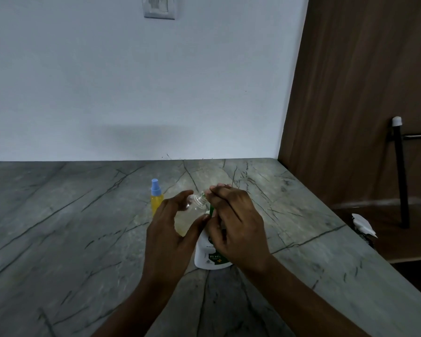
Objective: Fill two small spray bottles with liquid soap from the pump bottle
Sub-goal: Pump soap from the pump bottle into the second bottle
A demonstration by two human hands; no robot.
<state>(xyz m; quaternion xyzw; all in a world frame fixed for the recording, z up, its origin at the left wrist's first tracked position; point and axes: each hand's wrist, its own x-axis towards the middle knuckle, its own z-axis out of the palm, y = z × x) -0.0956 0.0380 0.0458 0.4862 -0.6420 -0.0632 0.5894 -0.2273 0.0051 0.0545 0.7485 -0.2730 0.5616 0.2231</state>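
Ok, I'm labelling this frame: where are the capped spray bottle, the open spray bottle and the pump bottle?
capped spray bottle (156, 202), head view, on its yellow body.
open spray bottle (195, 207), head view, on its clear shoulder.
pump bottle (204, 254), head view, on its white body.

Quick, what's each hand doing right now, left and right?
The left hand holds the uncapped clear spray bottle, tilted.
The right hand has its fingers curled round the green pump of the white soap bottle.
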